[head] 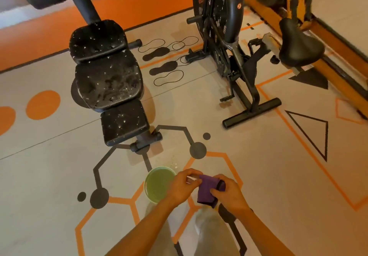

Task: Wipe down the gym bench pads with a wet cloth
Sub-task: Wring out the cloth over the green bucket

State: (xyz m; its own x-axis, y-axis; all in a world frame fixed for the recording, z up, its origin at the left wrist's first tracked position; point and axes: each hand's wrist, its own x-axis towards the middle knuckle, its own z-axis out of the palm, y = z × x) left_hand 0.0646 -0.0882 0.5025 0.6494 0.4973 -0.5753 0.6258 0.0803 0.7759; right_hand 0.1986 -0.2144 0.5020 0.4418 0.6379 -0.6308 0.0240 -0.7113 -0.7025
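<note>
Both hands hold a purple cloth (209, 191) low in the view, above the floor (278, 176). The left hand (182, 186) pinches the cloth's upper left edge, its grip pressed together on the fabric with thumb against curled fingers. The right hand (229, 194) curls its grip around the cloth's right side, thumb across the front and fingers wrapped behind. The cloth is bunched between the two grips, and its lower end hangs below them.

Just left of the left grip, partly hidden under that hand, a green bowl (157, 184) stands on the floor, holding pale green liquid. A few drops show on the floor just beyond the grips.

Well beyond the grips and to their left stands the bench (107, 80), whose three black pads run in a line away from the person: a near pad (123, 120), a middle pad (108, 81) and a far pad (97, 39). All three are speckled with white flecks and the middle one looks wet and smeared.

Beyond the grips to the right stands an exercise bike (229, 42) with a black saddle (298, 44). Between bench and bike, footprint markings (165, 66) are painted on the floor.
</note>
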